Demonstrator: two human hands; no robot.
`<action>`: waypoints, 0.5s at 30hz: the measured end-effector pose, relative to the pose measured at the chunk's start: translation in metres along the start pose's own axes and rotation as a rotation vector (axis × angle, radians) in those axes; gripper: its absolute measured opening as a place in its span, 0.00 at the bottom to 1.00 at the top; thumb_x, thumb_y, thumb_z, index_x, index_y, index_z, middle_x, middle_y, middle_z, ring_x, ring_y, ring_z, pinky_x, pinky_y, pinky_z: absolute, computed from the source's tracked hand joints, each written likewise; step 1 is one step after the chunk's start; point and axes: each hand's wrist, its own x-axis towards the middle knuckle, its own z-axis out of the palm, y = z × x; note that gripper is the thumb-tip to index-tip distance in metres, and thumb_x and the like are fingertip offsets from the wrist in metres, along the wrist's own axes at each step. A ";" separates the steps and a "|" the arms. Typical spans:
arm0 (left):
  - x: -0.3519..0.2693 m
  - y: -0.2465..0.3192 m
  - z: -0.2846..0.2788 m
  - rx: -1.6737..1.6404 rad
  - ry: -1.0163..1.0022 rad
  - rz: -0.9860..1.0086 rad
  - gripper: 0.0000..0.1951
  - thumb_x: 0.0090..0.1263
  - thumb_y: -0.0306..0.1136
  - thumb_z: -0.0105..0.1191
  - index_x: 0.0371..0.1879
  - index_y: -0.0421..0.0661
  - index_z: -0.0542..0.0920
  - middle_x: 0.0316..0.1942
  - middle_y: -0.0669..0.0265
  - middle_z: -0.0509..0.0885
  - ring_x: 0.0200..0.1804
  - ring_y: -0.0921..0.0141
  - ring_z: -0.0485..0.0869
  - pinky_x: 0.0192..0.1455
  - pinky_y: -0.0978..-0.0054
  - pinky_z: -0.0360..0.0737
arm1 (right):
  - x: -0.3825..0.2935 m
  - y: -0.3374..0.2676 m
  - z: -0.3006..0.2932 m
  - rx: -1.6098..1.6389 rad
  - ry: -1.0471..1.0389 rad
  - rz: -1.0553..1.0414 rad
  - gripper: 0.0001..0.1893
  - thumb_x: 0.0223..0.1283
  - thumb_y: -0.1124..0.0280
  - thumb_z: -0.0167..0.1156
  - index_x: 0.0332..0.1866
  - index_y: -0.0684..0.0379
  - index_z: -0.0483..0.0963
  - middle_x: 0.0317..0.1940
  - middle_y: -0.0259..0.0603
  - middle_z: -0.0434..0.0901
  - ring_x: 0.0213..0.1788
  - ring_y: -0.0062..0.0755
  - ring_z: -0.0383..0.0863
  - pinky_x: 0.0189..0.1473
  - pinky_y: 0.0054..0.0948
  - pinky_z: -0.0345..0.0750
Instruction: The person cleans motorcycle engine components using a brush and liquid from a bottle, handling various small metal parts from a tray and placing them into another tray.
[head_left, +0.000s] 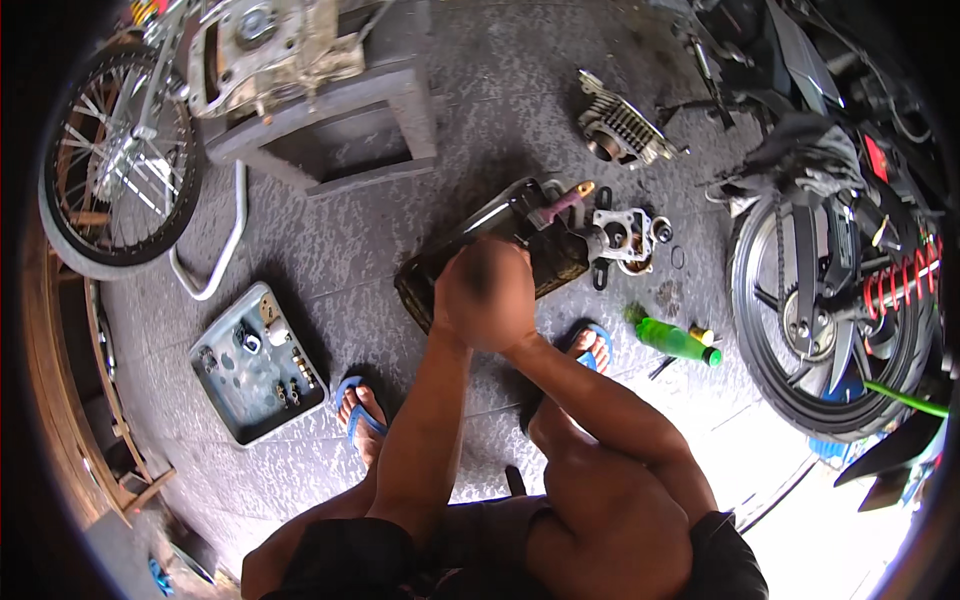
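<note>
My left hand (457, 304) and my right hand (514, 307) are close together over the near side of a black, oily tray (491, 217). A blur covers both hands, so the fingers and anything between them cannot be made out. A brush with a purple handle (564, 204) lies at the tray's far right end. Beside that end, on the floor, sit a metal engine part with a square gasket face (624, 231) and a small ring (677, 257). Further off lies a finned engine cylinder (622, 124).
Left, a grey tray (236, 405) holds small engine parts. An engine case (255, 60) rests on a low stand (412, 112). A spoked wheel (120, 157) is far left, a motorcycle wheel (757, 337) right. A green bottle (675, 341) lies near my sandalled foot (589, 349).
</note>
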 end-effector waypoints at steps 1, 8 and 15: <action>0.001 0.003 -0.002 -0.024 -0.036 -0.025 0.18 0.77 0.42 0.39 0.54 0.44 0.76 0.51 0.60 0.80 0.54 0.65 0.80 0.61 0.67 0.76 | -0.001 -0.001 -0.002 -0.001 0.017 0.014 0.27 0.47 0.71 0.64 0.55 0.65 0.69 0.49 0.52 0.74 0.53 0.56 0.72 0.57 0.44 0.70; -0.011 0.010 0.001 -0.156 -0.081 -0.068 0.16 0.73 0.41 0.47 0.48 0.44 0.81 0.45 0.55 0.84 0.50 0.58 0.82 0.55 0.60 0.81 | 0.014 0.008 -0.051 0.285 -0.039 0.048 0.19 0.53 0.73 0.61 0.52 0.66 0.75 0.49 0.52 0.78 0.56 0.51 0.77 0.60 0.39 0.73; -0.003 0.010 0.008 -0.212 -0.125 -0.086 0.13 0.71 0.39 0.51 0.43 0.42 0.80 0.40 0.54 0.83 0.46 0.55 0.82 0.50 0.58 0.84 | -0.086 0.088 -0.166 0.139 0.049 0.392 0.09 0.59 0.79 0.56 0.42 0.66 0.79 0.41 0.45 0.84 0.43 0.32 0.83 0.48 0.27 0.76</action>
